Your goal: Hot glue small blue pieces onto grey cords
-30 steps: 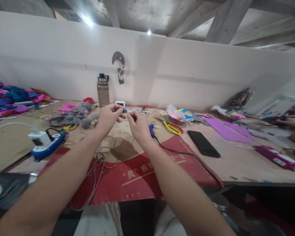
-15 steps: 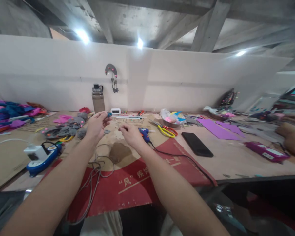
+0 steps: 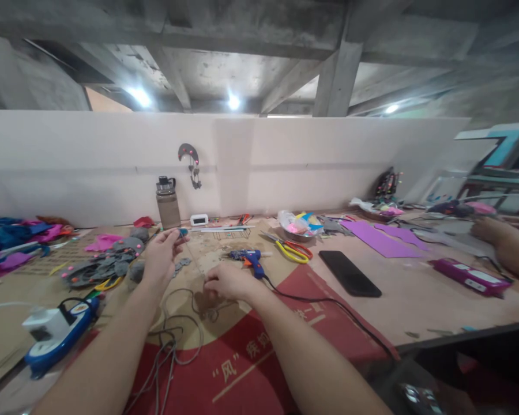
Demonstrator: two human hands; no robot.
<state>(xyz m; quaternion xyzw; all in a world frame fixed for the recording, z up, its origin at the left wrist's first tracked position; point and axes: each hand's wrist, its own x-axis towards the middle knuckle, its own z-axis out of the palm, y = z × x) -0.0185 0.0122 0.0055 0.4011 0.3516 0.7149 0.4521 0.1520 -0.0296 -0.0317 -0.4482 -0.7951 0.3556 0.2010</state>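
My left hand (image 3: 162,256) pinches a small teal piece (image 3: 183,231), perhaps felt, at its fingertips. From there a thin cord (image 3: 194,253) slants down to my right hand (image 3: 228,282), whose closed fingers grip it. Loose grey cord (image 3: 173,340) lies in loops on the cardboard below my hands. Just right of my right hand is a blue glue gun (image 3: 251,259), its black cable trailing to the right. Small grey cut pieces (image 3: 181,265) lie beside my left hand.
At left are grey felt pieces (image 3: 127,248) and a blue power strip (image 3: 64,340). A bottle (image 3: 168,204) stands by the wall. To the right lie yellow-handled scissors (image 3: 292,252), a black phone (image 3: 349,272) and purple sheets (image 3: 383,239). Another person's hand (image 3: 501,242) is at far right.
My right hand has moved down and left, and the cord now shows stretched between my hands. The left still pinches the teal piece. The view has tilted upward.
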